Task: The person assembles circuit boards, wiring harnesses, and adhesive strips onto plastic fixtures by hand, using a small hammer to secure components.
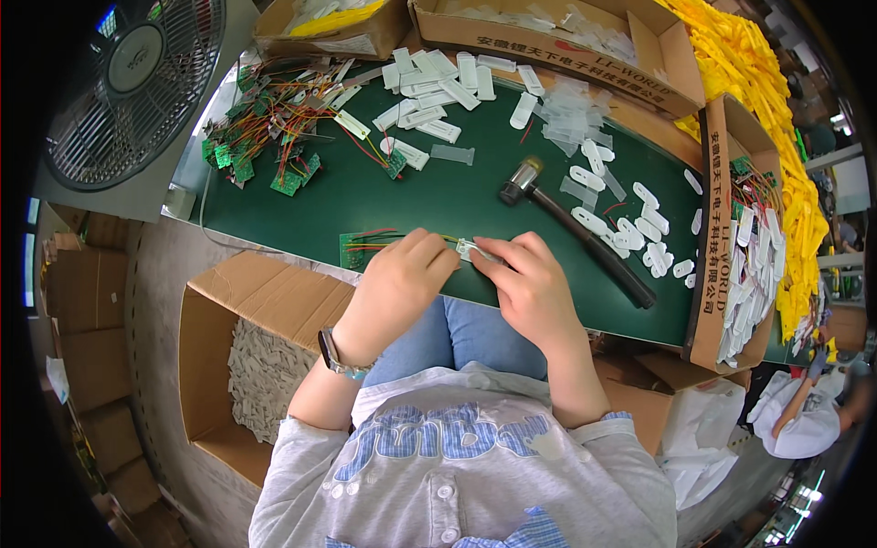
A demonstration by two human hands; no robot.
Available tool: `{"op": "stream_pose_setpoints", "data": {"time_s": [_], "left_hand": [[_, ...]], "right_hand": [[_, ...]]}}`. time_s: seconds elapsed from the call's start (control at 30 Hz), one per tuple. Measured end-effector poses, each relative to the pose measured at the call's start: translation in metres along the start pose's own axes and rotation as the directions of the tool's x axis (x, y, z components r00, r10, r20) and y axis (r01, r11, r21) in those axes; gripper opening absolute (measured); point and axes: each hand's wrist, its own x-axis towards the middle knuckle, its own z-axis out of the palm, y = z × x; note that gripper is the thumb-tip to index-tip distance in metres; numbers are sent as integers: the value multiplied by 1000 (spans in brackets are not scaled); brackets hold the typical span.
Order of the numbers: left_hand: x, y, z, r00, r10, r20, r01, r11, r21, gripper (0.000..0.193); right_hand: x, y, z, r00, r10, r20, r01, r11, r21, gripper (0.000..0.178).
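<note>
At the table's near edge, my left hand [402, 283] is closed over red, yellow and black wires [375, 242]. These wires run left to a green circuit board [351, 252] lying flat on the green tabletop. My right hand [530, 288] pinches a small white plastic piece [466, 247] at the wires' other end, between the two hands. Fingers hide most of that piece. Beyond the hands lies a mallet [585, 228] with a black handle, its head toward the far left. White oval covers [630, 233] lie scattered to its right.
Wired circuit boards [265, 137] are heaped at the far left, beside white plastic cases [438, 82]. Clear plastic sheets [571, 114] lie at the back. A cardboard box [717, 320] of wired white units stands right. A fan [137, 68] is left; an open carton [206, 365] sits below.
</note>
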Motion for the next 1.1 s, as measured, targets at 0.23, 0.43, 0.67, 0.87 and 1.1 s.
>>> {"op": "stream_pose_setpoints", "data": {"time_s": [0.23, 0.43, 0.67, 0.87, 1.1], "left_hand": [[8, -8, -1, 996, -31, -80, 21, 992, -125, 29], [13, -13, -3, 999, 28, -27, -32, 987, -158, 35], [13, -18, 0, 998, 52, -27, -56, 983, -178, 35], [14, -15, 5, 995, 62, -72, -73, 984, -164, 32], [9, -20, 4, 992, 101, -76, -111, 984, -139, 31]], "right_hand": [[0, 3, 1, 1000, -10, 0, 10, 1000, 27, 34], [-1, 4, 1, 1000, -5, 1, 5, 999, 46, 33], [-2, 5, 3, 1000, -13, -14, 14, 998, 55, 31], [-2, 8, -1, 999, -30, 23, 30, 999, 42, 29], [14, 21, -41, 998, 60, -15, -59, 997, 42, 11]]}}
